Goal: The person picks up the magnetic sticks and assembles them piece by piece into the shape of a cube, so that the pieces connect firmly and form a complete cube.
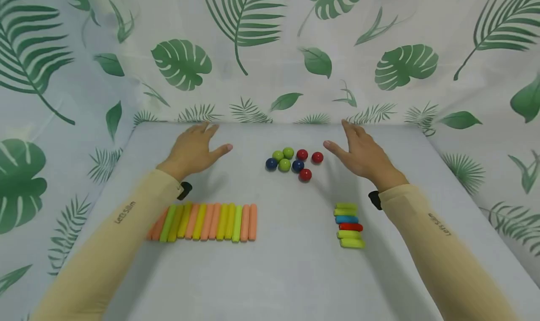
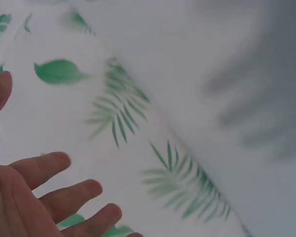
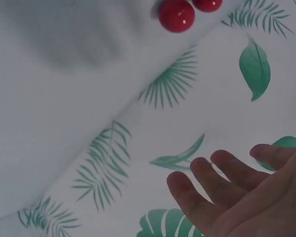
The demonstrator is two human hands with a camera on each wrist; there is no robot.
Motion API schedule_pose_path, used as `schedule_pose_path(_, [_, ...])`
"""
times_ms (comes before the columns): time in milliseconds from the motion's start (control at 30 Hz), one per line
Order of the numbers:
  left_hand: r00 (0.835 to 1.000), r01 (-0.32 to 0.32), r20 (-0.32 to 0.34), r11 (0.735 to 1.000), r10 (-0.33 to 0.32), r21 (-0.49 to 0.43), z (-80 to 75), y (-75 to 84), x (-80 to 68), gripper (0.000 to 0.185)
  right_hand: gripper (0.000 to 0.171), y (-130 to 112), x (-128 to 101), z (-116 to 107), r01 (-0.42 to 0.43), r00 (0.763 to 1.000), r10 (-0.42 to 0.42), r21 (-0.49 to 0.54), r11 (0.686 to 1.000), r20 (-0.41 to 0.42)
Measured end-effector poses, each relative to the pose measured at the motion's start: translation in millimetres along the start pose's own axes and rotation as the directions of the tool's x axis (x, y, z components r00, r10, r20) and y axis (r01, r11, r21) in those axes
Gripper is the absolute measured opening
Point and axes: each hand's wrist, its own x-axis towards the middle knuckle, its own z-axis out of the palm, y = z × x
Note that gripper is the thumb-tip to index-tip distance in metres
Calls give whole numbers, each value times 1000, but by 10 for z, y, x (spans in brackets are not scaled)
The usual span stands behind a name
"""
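Note:
Both hands hover palm-down over the far part of a pale table (image 1: 287, 265), fingers spread and holding nothing. My left hand (image 1: 195, 147) is at the back left; its fingers (image 2: 54, 165) show straight in the left wrist view. My right hand (image 1: 358, 150) is at the back right, just right of a cluster of several red, green and blue balls (image 1: 294, 161). Two red balls (image 3: 176, 15) show in the right wrist view, beyond the straight fingers (image 3: 197, 197). A row of orange, yellow and green sticks (image 1: 206, 221) lies below the left hand.
A short stack of green, blue and red sticks (image 1: 349, 225) lies by the right forearm. A leaf-print cloth (image 1: 270, 54) hangs as a backdrop behind the table and drapes down both sides. Cream sleeves cover both forearms.

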Motion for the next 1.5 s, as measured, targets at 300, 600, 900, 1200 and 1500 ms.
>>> schedule_pose_path(300, [985, -53, 154, 986, 78, -161, 349, 430, -150, 56, 62, -142, 44, 310, 26, 998, -28, 37, 999, 64])
schedule_pose_path(600, [955, -108, 258, 983, 144, -146, 617, 653, -206, 40, 52, -190, 75, 545, 57, 982, -58, 8, 998, 182])
schedule_pose_path(900, [944, -121, 304, 991, 130, -48, 720, 748, -263, 47, 53, -213, 118, 625, 60, 980, -60, 2, 998, 188])
schedule_pose_path(1200, [940, -153, 310, 988, 146, -2, 764, 788, -277, 52, 44, -244, 134, 687, 68, 983, -73, 34, 997, 171])
schedule_pose_path(1500, [930, -5, 355, 967, 98, -255, 778, 687, -208, 36, 35, -425, 159, 799, 120, 972, -141, 119, 986, 189])
